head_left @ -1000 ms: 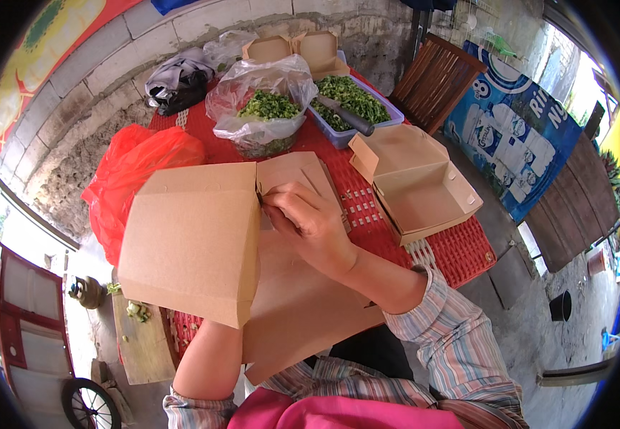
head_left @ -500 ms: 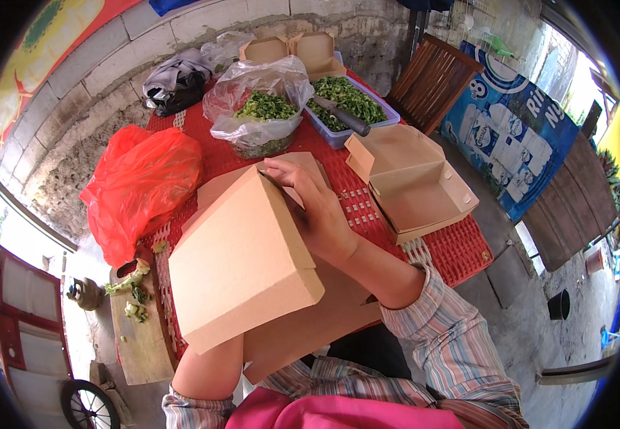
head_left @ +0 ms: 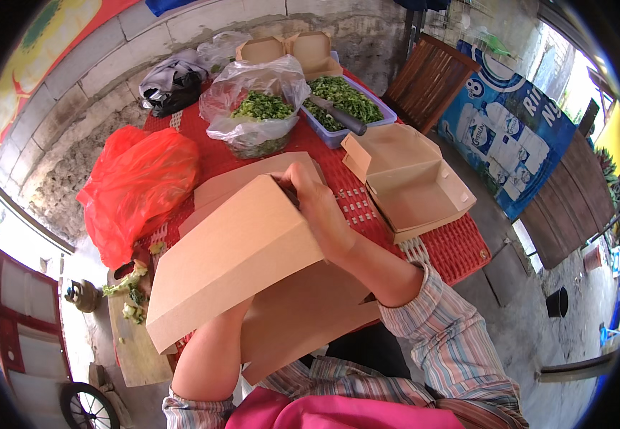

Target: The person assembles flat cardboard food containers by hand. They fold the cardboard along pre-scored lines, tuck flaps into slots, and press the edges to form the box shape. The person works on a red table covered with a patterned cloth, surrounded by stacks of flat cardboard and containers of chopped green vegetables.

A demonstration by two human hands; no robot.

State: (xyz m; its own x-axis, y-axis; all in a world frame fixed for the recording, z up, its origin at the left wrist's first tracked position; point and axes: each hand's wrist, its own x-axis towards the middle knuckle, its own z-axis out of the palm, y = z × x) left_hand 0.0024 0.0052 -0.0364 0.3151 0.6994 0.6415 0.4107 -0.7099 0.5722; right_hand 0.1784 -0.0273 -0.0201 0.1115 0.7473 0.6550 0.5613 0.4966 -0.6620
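Note:
A brown cardboard box (head_left: pixel 231 250), partly folded, is held tilted in front of me, its wide panel facing up. My right hand (head_left: pixel 317 207) is closed round its far right edge, fingers bent in behind the cardboard. Under the box my left forearm (head_left: pixel 213 357) reaches up; the box hides that hand and its fingers. Flat cardboard sheets (head_left: pixel 288 314) lie beneath, partly on the table's near edge. Right of my hand stands a folded cardboard box (head_left: pixel 421 189), its lid raised.
The red woven table (head_left: pixel 460 247) carries a clear bag of chopped greens (head_left: pixel 263 107), a tub of greens (head_left: pixel 342 100) with a knife (head_left: pixel 342 118) across it, and a red plastic bag (head_left: pixel 138 186). Vegetable scraps lie on a wooden board (head_left: pixel 138 350). A wooden chair (head_left: pixel 428 82) stands behind.
The held box has tipped and swung left and lower at its near end. My right hand has turned and curled further round its edge; the left forearm has shifted slightly.

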